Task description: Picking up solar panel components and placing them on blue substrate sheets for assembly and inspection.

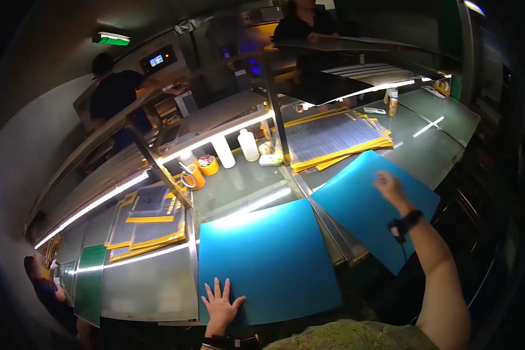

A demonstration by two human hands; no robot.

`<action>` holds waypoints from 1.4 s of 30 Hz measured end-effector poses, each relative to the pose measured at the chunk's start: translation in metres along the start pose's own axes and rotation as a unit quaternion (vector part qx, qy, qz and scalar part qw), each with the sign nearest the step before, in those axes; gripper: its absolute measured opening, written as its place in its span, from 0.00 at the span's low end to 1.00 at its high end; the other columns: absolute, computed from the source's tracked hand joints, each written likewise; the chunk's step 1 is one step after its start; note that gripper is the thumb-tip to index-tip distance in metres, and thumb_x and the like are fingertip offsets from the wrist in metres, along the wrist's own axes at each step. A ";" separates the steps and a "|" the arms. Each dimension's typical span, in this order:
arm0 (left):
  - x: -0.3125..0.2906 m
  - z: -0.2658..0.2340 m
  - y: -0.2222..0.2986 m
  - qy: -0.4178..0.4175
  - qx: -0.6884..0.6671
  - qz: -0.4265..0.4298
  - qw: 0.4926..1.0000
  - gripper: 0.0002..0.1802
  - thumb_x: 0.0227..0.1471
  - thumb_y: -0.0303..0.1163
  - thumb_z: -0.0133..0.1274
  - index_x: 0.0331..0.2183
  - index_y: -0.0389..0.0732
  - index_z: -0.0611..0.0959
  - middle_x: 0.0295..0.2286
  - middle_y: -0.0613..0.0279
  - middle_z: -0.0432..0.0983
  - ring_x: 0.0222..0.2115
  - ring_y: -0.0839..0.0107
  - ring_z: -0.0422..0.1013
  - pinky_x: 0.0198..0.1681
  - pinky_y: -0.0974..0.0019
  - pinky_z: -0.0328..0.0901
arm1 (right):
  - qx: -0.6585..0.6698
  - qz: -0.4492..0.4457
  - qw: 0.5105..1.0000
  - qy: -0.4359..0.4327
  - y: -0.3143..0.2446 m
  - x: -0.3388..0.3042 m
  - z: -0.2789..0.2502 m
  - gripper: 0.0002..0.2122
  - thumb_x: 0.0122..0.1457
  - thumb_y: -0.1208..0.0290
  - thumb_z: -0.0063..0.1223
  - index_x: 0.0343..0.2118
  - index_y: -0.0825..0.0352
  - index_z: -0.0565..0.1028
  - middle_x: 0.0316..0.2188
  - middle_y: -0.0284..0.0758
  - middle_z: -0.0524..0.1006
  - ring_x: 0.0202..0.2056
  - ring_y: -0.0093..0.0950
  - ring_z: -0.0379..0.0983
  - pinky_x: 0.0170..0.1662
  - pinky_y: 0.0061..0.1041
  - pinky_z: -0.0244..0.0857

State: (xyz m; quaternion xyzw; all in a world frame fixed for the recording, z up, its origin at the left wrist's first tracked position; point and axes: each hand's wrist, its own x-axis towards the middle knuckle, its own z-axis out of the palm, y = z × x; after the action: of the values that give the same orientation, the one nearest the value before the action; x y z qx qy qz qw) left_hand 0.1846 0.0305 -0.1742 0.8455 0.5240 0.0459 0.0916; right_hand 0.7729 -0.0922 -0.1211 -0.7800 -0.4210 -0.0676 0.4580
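blue sheets (pixel 274 256): left hand (pixel 220 303) flat, right hand (pixel 389 185) touching.

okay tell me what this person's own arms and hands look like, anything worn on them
Both forearms are bare, with no sleeves or gloves. The right hand has a black wrist device with a thin cable. The left hand has a dark band at its wrist.

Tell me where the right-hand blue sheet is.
Head view, right of centre: the blue sheet lies tilted under the right hand, just below the yellow-edged panel stack.
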 end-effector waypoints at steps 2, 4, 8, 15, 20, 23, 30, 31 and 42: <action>0.014 -0.005 0.006 -0.010 0.005 0.008 1.000 0.44 0.47 0.67 0.43 0.60 0.54 0.59 0.62 0.52 0.42 0.61 0.41 0.34 0.57 0.31 0.35 | -0.185 0.000 0.960 0.213 0.077 -0.032 -0.066 0.17 0.48 0.65 0.61 0.39 0.68 0.72 0.33 0.41 0.75 0.37 0.38 0.71 0.40 0.35 0.65; 0.027 -0.007 0.010 -0.013 0.003 0.012 1.000 0.45 0.47 0.67 0.42 0.60 0.53 0.59 0.62 0.52 0.42 0.61 0.41 0.34 0.57 0.31 0.35 | -0.249 0.071 0.925 0.277 0.108 -0.085 -0.117 0.15 0.49 0.64 0.61 0.33 0.70 0.72 0.28 0.41 0.74 0.31 0.40 0.71 0.35 0.36 0.64; 0.046 -0.005 0.026 -0.030 -0.001 -0.016 0.999 0.46 0.47 0.68 0.42 0.60 0.53 0.57 0.62 0.51 0.41 0.61 0.40 0.33 0.57 0.31 0.35 | 0.233 0.421 0.854 0.197 0.181 -0.174 -0.115 0.13 0.54 0.62 0.58 0.30 0.67 0.72 0.28 0.34 0.74 0.31 0.33 0.71 0.38 0.33 0.66; 0.062 -0.027 0.046 -0.116 0.055 -0.052 0.990 0.47 0.46 0.68 0.44 0.60 0.51 0.58 0.61 0.49 0.42 0.61 0.44 0.39 0.58 0.36 0.40 | 0.469 0.470 0.735 0.142 0.162 -0.185 -0.089 0.14 0.56 0.65 0.54 0.38 0.71 0.73 0.37 0.38 0.74 0.38 0.34 0.70 0.47 0.35 0.65; 0.087 -0.072 0.115 -0.126 -0.256 0.171 0.943 0.40 0.54 0.59 0.43 0.58 0.41 0.62 0.57 0.47 0.55 0.58 0.55 0.54 0.57 0.54 0.54 | 0.400 0.306 0.830 0.239 -0.009 -0.160 -0.173 0.19 0.53 0.65 0.57 0.43 0.73 0.71 0.41 0.37 0.73 0.42 0.33 0.68 0.48 0.32 0.61; 0.085 -0.099 0.219 -0.317 -0.561 0.251 0.722 0.43 0.53 0.62 0.40 0.59 0.40 0.58 0.59 0.50 0.51 0.60 0.58 0.51 0.59 0.53 0.50 | 0.297 0.153 0.903 0.270 -0.004 -0.176 -0.215 0.17 0.53 0.67 0.57 0.43 0.71 0.72 0.39 0.35 0.73 0.40 0.30 0.68 0.46 0.30 0.61; 0.069 -0.003 0.302 -0.564 -0.813 0.147 -0.001 0.51 0.46 0.72 0.35 0.60 0.43 0.56 0.59 0.54 0.52 0.59 0.53 0.50 0.60 0.44 0.45 | -0.025 -0.122 0.990 -0.069 -0.082 -0.174 -0.158 0.24 0.37 0.86 0.41 0.41 0.67 0.76 0.46 0.42 0.74 0.50 0.39 0.69 0.55 0.35 0.59; 0.074 0.027 0.300 -0.589 -0.783 0.147 -0.136 0.50 0.46 0.72 0.37 0.58 0.42 0.59 0.57 0.53 0.56 0.57 0.52 0.53 0.59 0.43 0.46 | -0.076 -0.185 0.975 -0.098 -0.075 -0.180 -0.141 0.21 0.41 0.84 0.44 0.41 0.65 0.76 0.45 0.39 0.75 0.50 0.38 0.68 0.55 0.37 0.57; 0.034 0.040 0.321 -0.371 -0.866 -0.055 0.330 0.40 0.48 0.65 0.44 0.52 0.45 0.69 0.48 0.59 0.69 0.47 0.58 0.66 0.53 0.52 0.59 | -0.048 -0.262 0.941 -0.210 -0.140 -0.221 -0.057 0.14 0.52 0.62 0.56 0.35 0.68 0.71 0.44 0.46 0.74 0.46 0.46 0.71 0.46 0.35 0.69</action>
State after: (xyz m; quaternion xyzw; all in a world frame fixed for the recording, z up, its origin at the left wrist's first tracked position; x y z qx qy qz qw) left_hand 0.4885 -0.0828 -0.1487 0.1882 0.1453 0.1502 0.9596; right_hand 0.5476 -0.2360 -0.1055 -0.6595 -0.6935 -0.0399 0.2874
